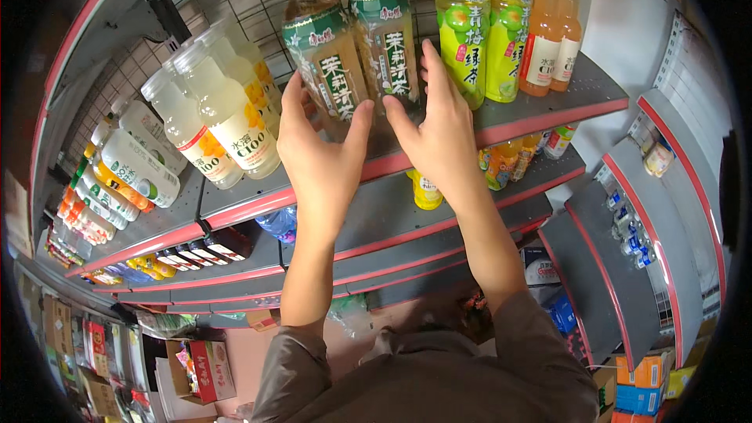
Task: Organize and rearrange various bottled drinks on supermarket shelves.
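Note:
Two clear tea bottles with white caps, green bands and amber drink stand side by side at the front of the upper shelf. Around the lower part of the left tea bottle (317, 39) my left hand (317, 145) is curled, thumb on its right side and fingers on its left. My right hand (435, 125) cups the right tea bottle (384, 27) likewise, thumb at its lower front and fingers along its right side. Behind them, more tea bottles show only in part. The fingertips behind the bottles are hidden.
Left of my hands stand cloudy white drink bottles (227, 110); right of them are green drink bottles (462, 31) and orange drink bottles (540, 47). The upper shelf's red edge (540, 131) runs below my hands. Lower shelves hold more drinks. An open carton (205, 372) sits on the floor.

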A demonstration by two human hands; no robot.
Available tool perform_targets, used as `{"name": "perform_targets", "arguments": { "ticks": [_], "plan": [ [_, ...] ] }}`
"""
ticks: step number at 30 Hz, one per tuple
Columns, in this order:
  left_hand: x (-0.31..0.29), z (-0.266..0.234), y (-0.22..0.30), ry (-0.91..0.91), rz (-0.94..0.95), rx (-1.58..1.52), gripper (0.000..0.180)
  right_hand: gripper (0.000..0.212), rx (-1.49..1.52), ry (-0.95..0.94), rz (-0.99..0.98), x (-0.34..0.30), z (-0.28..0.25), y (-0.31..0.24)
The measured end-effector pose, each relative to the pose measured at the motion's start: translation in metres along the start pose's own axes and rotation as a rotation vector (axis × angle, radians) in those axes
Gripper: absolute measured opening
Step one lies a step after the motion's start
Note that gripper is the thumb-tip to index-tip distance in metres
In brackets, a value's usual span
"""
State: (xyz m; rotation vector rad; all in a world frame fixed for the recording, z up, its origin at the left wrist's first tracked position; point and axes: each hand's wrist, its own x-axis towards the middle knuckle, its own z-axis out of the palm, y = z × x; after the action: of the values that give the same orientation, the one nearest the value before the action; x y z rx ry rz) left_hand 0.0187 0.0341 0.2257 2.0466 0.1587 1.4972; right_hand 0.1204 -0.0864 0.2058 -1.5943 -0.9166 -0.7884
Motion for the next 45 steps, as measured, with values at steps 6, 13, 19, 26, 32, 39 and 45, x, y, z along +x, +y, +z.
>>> {"name": "perform_targets", "arguments": {
  "ticks": [6,13,19,26,32,39,45],
  "plan": [
    [0.006,-0.002,0.000,-0.063,-0.090,-0.111,0.058,0.068,0.174,-0.112,0.050,0.015,0.003,0.017],
    [-0.006,-0.016,0.011,-0.108,-0.056,-0.255,0.061,0.062,0.328,0.069,0.024,-0.006,-0.011,0.005],
    [-0.066,-0.058,0.024,-0.102,0.056,-0.241,0.073,0.072,0.372,0.110,-0.008,-0.068,-0.044,-0.032],
    [-0.178,-0.075,-0.015,-0.089,0.077,-0.108,0.061,0.065,0.190,-0.005,0.112,-0.170,-0.054,-0.047],
    [-0.229,-0.061,-0.062,-0.201,-0.057,-0.026,0.081,0.055,0.301,0.001,0.228,-0.235,-0.012,0.004],
    [-0.240,-0.017,-0.127,-0.174,-0.212,-0.183,0.063,0.069,0.409,-0.181,0.368,-0.255,0.034,0.068],
    [-0.239,-0.012,-0.146,-0.159,-0.305,-0.251,0.073,0.065,0.373,-0.193,0.335,-0.244,0.048,0.079]
  ]
}}
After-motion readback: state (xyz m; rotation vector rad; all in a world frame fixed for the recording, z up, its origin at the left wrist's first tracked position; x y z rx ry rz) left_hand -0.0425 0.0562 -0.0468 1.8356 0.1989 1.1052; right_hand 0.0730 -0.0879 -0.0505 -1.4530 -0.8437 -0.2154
